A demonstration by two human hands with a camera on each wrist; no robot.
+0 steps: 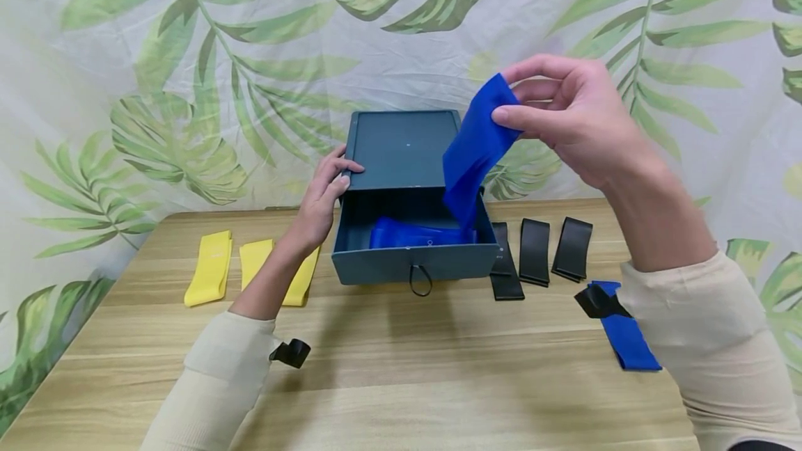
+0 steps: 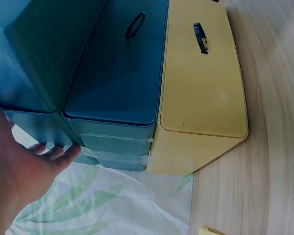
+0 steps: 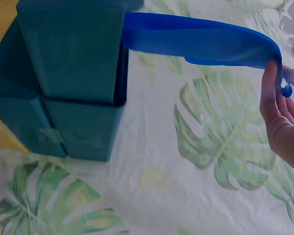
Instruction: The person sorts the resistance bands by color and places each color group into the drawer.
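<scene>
My right hand (image 1: 583,113) pinches the upper end of a blue resistance band (image 1: 479,131) between thumb and fingers. The band hangs down into the pulled-out top drawer (image 1: 376,266) of a dark teal drawer unit (image 1: 401,148). More blue bands (image 1: 407,234) lie inside that drawer. In the right wrist view, the band (image 3: 201,41) stretches from the drawer to the pinching fingers (image 3: 270,90). My left hand (image 1: 322,197) rests against the unit's left side, its fingertips at the top edge. The left wrist view shows those fingers (image 2: 66,157) fairly straight along the unit's side.
Several black bands (image 1: 535,250) lie right of the unit, yellow bands (image 1: 209,266) left of it. Another blue band (image 1: 629,343) lies by the right sleeve. Below the open drawer are a closed teal drawer (image 2: 120,63) and a yellow one (image 2: 206,83). A leaf-print cloth (image 1: 401,68) hangs behind.
</scene>
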